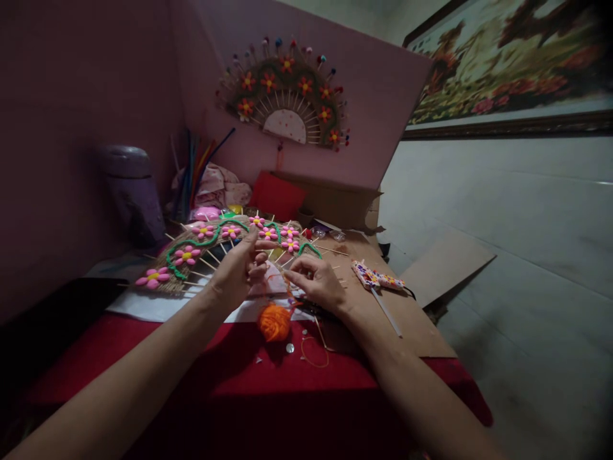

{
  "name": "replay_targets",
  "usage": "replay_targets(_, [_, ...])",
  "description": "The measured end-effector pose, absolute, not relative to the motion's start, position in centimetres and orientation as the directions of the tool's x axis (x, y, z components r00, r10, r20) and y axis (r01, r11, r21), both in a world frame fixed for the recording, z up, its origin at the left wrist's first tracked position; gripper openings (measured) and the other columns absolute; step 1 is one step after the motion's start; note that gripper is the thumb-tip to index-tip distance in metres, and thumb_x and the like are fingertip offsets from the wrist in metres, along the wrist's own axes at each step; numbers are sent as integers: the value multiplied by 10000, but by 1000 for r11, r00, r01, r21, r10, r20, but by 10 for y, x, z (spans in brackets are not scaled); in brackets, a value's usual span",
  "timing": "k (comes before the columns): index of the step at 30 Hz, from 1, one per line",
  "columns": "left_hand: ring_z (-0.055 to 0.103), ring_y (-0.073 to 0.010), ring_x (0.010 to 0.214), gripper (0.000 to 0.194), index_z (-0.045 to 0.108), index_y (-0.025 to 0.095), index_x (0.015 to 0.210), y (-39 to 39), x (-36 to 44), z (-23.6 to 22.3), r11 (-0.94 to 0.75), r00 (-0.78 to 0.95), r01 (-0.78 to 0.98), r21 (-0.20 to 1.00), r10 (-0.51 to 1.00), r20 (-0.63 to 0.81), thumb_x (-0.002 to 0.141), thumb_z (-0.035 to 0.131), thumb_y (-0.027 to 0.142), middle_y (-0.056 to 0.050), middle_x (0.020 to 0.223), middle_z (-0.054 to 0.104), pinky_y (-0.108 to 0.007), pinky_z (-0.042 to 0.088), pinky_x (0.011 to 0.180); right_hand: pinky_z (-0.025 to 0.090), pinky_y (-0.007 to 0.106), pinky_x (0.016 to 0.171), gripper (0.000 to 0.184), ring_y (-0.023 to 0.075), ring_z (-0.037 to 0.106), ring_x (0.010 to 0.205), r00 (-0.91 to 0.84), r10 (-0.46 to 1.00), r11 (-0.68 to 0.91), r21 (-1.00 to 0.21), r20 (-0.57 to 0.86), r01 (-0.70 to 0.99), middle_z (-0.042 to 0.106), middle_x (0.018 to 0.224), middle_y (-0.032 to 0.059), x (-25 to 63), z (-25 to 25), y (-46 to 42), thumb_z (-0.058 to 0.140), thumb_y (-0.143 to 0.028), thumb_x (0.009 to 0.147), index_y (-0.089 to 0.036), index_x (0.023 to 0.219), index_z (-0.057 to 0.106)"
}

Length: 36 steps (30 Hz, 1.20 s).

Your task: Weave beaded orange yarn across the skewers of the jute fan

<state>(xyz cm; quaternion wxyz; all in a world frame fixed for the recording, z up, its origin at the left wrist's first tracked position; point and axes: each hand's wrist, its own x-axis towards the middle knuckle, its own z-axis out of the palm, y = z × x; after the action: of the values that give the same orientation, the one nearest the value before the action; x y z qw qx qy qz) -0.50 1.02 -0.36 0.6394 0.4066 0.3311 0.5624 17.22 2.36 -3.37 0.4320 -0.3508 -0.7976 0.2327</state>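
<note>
My left hand [244,263] is raised over the front of a half-round fan craft [165,260], its thumb up and fingers curled. Thin orange yarn [269,279] runs between it and my right hand [316,281]. The right hand's thumb and forefinger are pinched together on the yarn. Below them an orange yarn ball [274,322] rests on the red cloth. The fan is wrapped in brown twine, with pink flowers, a green wavy cord and wooden sticks poking out. My hands hide part of its middle.
Cardboard [416,335] lies on the right, bearing a flower-patterned glue gun [378,277]. A purple flask [131,191] stands at the left, near colourful pipe cleaners [194,169]. Behind, a finished-looking fan [287,89] hangs on a pink board [378,96]. A small clear disc [290,348] lies in front.
</note>
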Motion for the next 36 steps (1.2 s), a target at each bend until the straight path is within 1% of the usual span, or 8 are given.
replay_targets(2, [246,-45,382,498,631,103,841,12,-9,-2,169,236,-547,820,971,-43,799,525,588,51,548,384,-173,208,353,417,271,641,109,149,536,735,-340,678,717,-485,652,500,590,827,37,171,-36,21,630,-272,817,-177,766,635])
replay_targets(4, [304,-61,398,515,624,96,864,13,-11,-2,259,314,-603,755,947,-74,822,485,591,31,562,415,-188,278,371,435,284,673,89,162,554,789,-308,618,730,-382,724,566,590,898,56,171,-37,19,589,-243,850,-179,824,645])
replay_targets(8, [418,-101,468,526,616,80,886,12,-12,-3,353,429,-648,675,901,-60,854,441,575,-27,616,502,-225,377,438,470,307,734,104,179,574,860,-269,518,779,-317,812,541,584,917,69,169,-36,10,551,-205,871,-174,886,649])
replay_targets(15, [538,-145,555,573,597,113,980,-4,4,0,382,498,-590,712,866,-51,849,385,628,-69,757,603,-277,449,523,439,394,922,137,218,511,1046,-471,357,873,-108,806,476,600,996,67,154,-31,-2,588,-204,843,-197,958,661])
replay_targets(20, [575,-157,638,549,589,125,1065,-13,13,6,324,505,-560,762,863,4,868,392,598,-84,837,626,-275,476,573,431,401,935,106,225,494,1046,-495,394,838,-81,774,540,612,994,74,149,-30,-3,524,-205,885,-181,887,627])
replay_targets(27, [517,-109,590,316,620,120,766,-3,20,-18,67,361,-466,882,925,120,829,599,429,-22,665,563,-235,415,563,434,412,867,75,230,497,962,-257,385,784,-167,886,598,570,960,91,161,-32,4,518,-188,893,-166,889,590])
replay_targets(30, [444,-66,512,259,598,117,702,-2,20,-24,91,379,-437,895,921,92,760,694,350,3,620,532,-210,341,503,443,401,858,71,220,507,956,-220,391,800,-211,894,562,563,955,74,165,-34,6,524,-162,887,-188,900,588])
replay_targets(36, [357,-51,401,360,522,152,624,-4,14,-18,136,419,-414,900,906,56,652,763,417,61,471,434,-202,264,427,457,393,829,123,219,542,929,-256,343,866,-199,903,458,603,945,60,166,-37,6,557,-153,862,-212,960,599])
